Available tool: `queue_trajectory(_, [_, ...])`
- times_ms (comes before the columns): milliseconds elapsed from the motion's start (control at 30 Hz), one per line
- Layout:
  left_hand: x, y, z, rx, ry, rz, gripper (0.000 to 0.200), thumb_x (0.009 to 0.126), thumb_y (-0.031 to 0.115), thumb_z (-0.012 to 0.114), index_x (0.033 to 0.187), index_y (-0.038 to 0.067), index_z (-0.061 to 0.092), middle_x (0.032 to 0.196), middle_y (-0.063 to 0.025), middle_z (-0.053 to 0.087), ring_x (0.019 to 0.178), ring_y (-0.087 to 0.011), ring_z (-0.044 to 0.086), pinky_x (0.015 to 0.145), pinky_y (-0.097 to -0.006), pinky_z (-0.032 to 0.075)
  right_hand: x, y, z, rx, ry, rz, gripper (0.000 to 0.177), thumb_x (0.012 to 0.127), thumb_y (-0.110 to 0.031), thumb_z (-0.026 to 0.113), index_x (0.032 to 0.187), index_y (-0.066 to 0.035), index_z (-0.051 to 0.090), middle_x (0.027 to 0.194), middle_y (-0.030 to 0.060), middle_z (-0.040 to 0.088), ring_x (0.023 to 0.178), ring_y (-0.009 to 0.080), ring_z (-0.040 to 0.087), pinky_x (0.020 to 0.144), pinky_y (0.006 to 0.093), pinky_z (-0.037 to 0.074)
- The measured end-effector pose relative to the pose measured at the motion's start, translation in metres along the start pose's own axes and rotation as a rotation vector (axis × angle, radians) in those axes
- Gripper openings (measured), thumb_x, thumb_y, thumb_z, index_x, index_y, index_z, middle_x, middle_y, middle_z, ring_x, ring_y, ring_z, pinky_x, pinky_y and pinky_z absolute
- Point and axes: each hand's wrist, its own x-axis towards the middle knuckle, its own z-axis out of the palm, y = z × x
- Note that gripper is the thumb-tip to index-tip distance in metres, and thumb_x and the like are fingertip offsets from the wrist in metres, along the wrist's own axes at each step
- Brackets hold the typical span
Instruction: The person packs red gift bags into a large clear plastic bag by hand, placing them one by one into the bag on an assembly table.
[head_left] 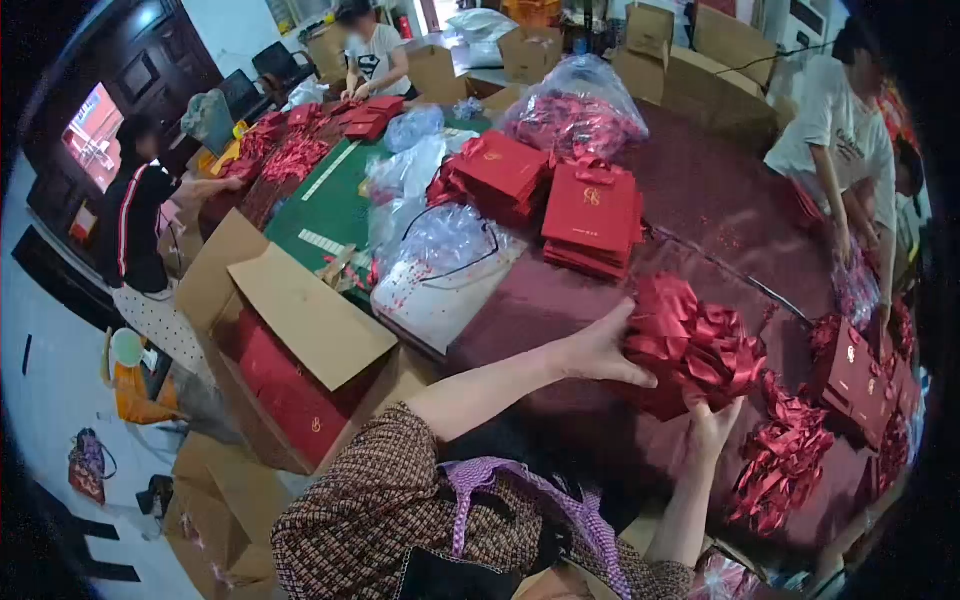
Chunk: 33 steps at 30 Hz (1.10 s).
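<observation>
Between my two hands is a bundle of red gift bags (690,345), its top a mass of shiny ribbon loops. My left hand (605,352) grips the bundle's left side with the thumb stretched along it. From below, at the near right corner, my right hand (714,425) closes on it; some of its fingers are hidden. Just beyond stands a neat stack of red gift bags (590,210) with gold lettering, next to a second stack (500,170). A loose heap of red ribbons (782,460) lies right of my right hand.
An open cardboard box (310,320) holding red bags stands at my left. Clear plastic bags (440,245) lie mid-table, and a filled plastic bag (575,110) sits farther back. Co-workers are at the left, the back and the right (845,140). More red bags (860,385) lie at right.
</observation>
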Motion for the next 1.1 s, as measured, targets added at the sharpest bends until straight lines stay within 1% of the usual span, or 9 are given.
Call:
queue_trajectory(200, [0.004,0.014,-0.006,0.802,0.019,0.532,0.07,0.071,0.021,0.079,0.13,0.01,0.043,0.131,-0.0065,0.048,0.124,-0.0213,0.043,0.108,-0.0386,0.028,0.014,-0.034,-0.022,0.043,-0.075,0.05,0.083,0.061,0.003,0.08,0.131,-0.007,0.037,0.125,0.0083,0.05,0.111,0.0198,0.052,0.095,0.0374,0.045])
queue_trajectory(233, [0.001,-0.003,-0.005,0.346,0.02,0.37,0.066,0.072,0.026,0.077,0.129,0.013,0.046,0.132,-0.0058,0.047,0.126,-0.0228,0.04,0.11,-0.0421,0.024,0.011,-0.015,-0.03,0.273,0.064,0.273,0.08,0.061,0.001,0.08,0.13,-0.007,0.039,0.124,0.0081,0.051,0.109,0.0211,0.054,0.096,0.0392,0.045])
queue_trajectory(300, [0.003,-0.032,-0.011,0.533,-0.107,0.376,0.06,0.076,0.029,0.072,0.128,0.013,0.048,0.135,-0.006,0.045,0.127,-0.0235,0.039,0.11,-0.0428,0.023,0.002,0.011,-0.03,0.556,0.129,0.468,0.079,0.064,-0.002,0.079,0.131,-0.008,0.037,0.124,0.0072,0.051,0.109,0.0225,0.054,0.096,0.0393,0.045])
queue_trajectory(333, [0.001,-0.045,-0.017,0.803,-0.217,0.332,0.054,0.08,0.033,0.066,0.128,0.015,0.049,0.135,-0.0049,0.045,0.128,-0.0234,0.038,0.11,-0.043,0.023,-0.012,0.069,-0.064,-0.006,-0.225,0.151,0.081,0.068,-0.001,0.074,0.136,-0.009,0.031,0.127,0.0075,0.048,0.11,0.023,0.053,0.096,0.0388,0.045])
queue_trajectory(500, [0.005,-0.045,-0.014,0.614,-0.221,0.208,0.052,0.083,0.031,0.064,0.129,0.014,0.047,0.131,-0.0024,0.049,0.123,-0.0203,0.044,0.109,-0.0424,0.025,-0.006,0.027,-0.037,0.047,-0.185,0.07,0.08,0.07,0.005,0.072,0.137,-0.007,0.03,0.127,0.0092,0.049,0.114,0.0207,0.051,0.096,0.0388,0.045])
queue_trajectory(600, [0.014,0.01,0.001,2.339,-0.139,0.94,0.048,0.084,0.027,0.064,0.127,0.011,0.048,0.128,-0.0048,0.052,0.116,-0.0223,0.05,0.104,-0.0413,0.035,-0.003,0.022,-0.04,0.063,-0.27,0.039,0.069,0.071,0.008,0.07,0.132,-0.004,0.04,0.126,0.0109,0.051,0.116,0.0211,0.049,0.098,0.0386,0.043])
queue_trajectory(633, [0.013,0.009,0.003,2.323,-0.14,0.944,0.048,0.084,0.027,0.064,0.127,0.011,0.048,0.128,-0.0048,0.052,0.116,-0.0223,0.05,0.104,-0.0413,0.035,-0.002,0.04,-0.035,0.084,-0.145,0.041,0.068,0.073,0.008,0.068,0.133,-0.005,0.039,0.126,0.0107,0.051,0.117,0.0211,0.048,0.098,0.0386,0.043])
queue_trajectory(867, [0.007,-0.05,0.01,-0.32,0.172,-0.207,0.038,0.083,0.007,0.062,0.12,0.005,0.054,0.117,-0.0123,0.059,0.115,-0.0253,0.053,0.099,-0.0424,0.042,0.013,-0.008,0.01,0.283,-0.072,0.331,0.057,0.076,-0.005,0.071,0.126,-0.004,0.045,0.116,0.0064,0.057,0.103,0.0157,0.053,0.09,0.0326,0.045])
queue_trajectory(1100, [0.04,-0.074,0.049,-0.991,0.387,-0.005,0.043,0.084,0.016,0.066,0.122,0.007,0.048,0.115,-0.0058,0.057,0.109,-0.0235,0.055,0.098,-0.0418,0.044,0.1,-0.112,0.022,-1.014,-0.479,-0.248,0.064,0.065,-0.028,0.075,0.112,0.006,0.048,0.107,0.0233,0.057,0.099,0.0354,0.057,0.085,0.0387,0.046])
